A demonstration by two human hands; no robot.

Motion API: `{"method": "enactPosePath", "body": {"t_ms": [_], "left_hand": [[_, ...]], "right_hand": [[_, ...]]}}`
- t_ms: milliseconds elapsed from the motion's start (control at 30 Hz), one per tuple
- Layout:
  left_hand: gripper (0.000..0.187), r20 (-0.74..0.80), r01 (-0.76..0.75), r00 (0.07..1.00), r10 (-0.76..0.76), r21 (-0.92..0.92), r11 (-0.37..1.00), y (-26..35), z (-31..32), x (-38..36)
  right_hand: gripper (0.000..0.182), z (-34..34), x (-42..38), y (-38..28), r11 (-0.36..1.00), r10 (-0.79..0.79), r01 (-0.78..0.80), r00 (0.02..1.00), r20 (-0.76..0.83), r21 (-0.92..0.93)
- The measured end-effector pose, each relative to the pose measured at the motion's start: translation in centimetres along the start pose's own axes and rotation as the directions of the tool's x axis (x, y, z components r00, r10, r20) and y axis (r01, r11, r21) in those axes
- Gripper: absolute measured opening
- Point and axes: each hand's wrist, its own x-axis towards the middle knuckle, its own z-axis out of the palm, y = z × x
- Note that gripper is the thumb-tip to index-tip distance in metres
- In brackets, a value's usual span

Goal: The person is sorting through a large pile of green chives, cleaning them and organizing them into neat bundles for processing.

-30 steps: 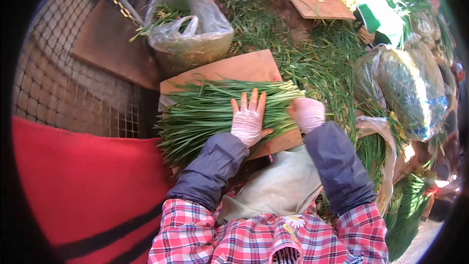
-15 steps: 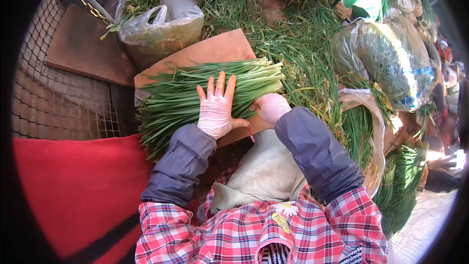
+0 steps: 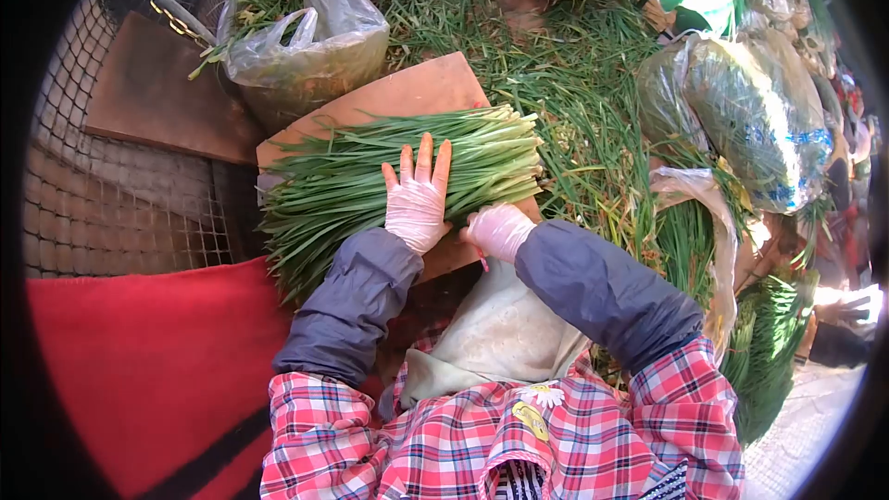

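A thick bundle of long green stalks (image 3: 352, 171) lies across a brown board (image 3: 426, 83), its pale ends to the right. My left hand (image 3: 417, 199), in a thin glove with bare fingertips, rests flat on the bundle with fingers spread. Below the pale ends, at the board's near edge, my right hand (image 3: 498, 230) is closed with its fingers curled. A thin red strip (image 3: 482, 262) shows just under it. What the right fingers pinch is mostly hidden.
A clear plastic bag of greens (image 3: 310, 60) stands behind the board. Loose green leaves (image 3: 574, 83) cover the ground. Large filled bags (image 3: 755, 120) sit at the right. Wire mesh (image 3: 111, 204) and a red cloth (image 3: 157, 343) lie left.
My right hand has moved left and toward me, away from the pale ends to the board's near edge. The left thumb has drawn in beside the palm.
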Motion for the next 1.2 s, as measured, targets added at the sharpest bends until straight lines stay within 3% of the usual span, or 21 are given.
{"method": "enactPosePath", "body": {"t_ms": [133,200,300,400,433,533,567,667,833,933,967,1067,1200], "left_hand": [[0.125,0.005,0.021,1.000,-0.021,0.011,1.000,-0.1,-0.4,0.5],[0.125,-0.006,0.022,1.000,-0.022,-0.014,1.000,-0.5,-0.7,0.7],[0.125,0.044,0.035,0.998,-0.033,-0.038,0.999,-1.1,-1.4,1.3],[0.123,0.061,0.049,0.997,-0.044,-0.083,0.995,-1.6,-2.0,2.2],[0.123,0.076,0.055,0.996,-0.047,-0.103,0.993,-1.7,-2.4,2.5],[0.123,0.123,0.049,0.992,-0.029,-0.164,0.985,-2.3,-2.9,2.9],[0.123,0.133,0.050,0.991,-0.027,-0.167,0.985,-2.4,-3.0,2.9],[0.130,0.151,0.048,0.988,-0.025,-0.150,0.988,-1.8,-3.6,2.2],[0.140,0.105,0.042,0.994,-0.041,-0.011,0.999,0.2,-2.3,0.4],[0.136,0.008,0.078,0.997,-0.078,-0.006,0.997,0.4,-0.8,0.5],[0.135,-0.027,0.085,0.996,-0.085,-0.017,0.996,0.4,-0.7,0.7],[0.126,-0.011,0.103,0.995,-0.103,-0.031,0.994,0.2,-1.1,1.0],[0.119,-0.037,0.074,0.996,-0.076,-0.060,0.995,-0.2,-0.7,0.9]], "right_hand": [[0.009,1.7,0.5,-0.6,0.995,0.093,-0.100,0.975,-0.202,-0.023],[0.008,0.9,0.0,-0.7,0.992,0.124,-0.129,0.977,-0.176,-0.016],[0.012,-1.3,-1.1,0.4,0.967,0.139,-0.117,0.987,-0.080,0.225],[0.011,-0.8,-2.2,2.2,0.822,0.195,0.012,0.933,-0.302,0.570],[0.010,0.1,-2.2,2.8,0.750,0.188,0.144,0.889,-0.417,0.645],[0.012,0.6,-2.3,2.0,0.293,0.312,0.211,0.901,-0.302,0.933],[0.014,-1.2,-2.5,1.1,-0.014,0.364,0.084,0.928,-0.074,0.996],[0.013,-1.5,-2.1,1.2,-0.276,0.411,0.038,0.908,0.083,0.961],[0.019,1.6,-1.1,2.0,-0.007,0.393,0.054,0.918,-0.047,0.999],[0.020,0.1,-2.0,2.0,0.389,0.368,-0.003,0.917,-0.153,0.921],[0.017,-0.1,-2.2,2.2,0.412,0.375,-0.007,0.913,-0.163,0.911],[0.017,0.4,-1.7,1.8,-0.178,0.482,0.080,0.876,0.016,0.981],[0.015,-1.5,-2.3,1.3,-0.314,0.505,0.032,0.852,0.138,0.949]]}}
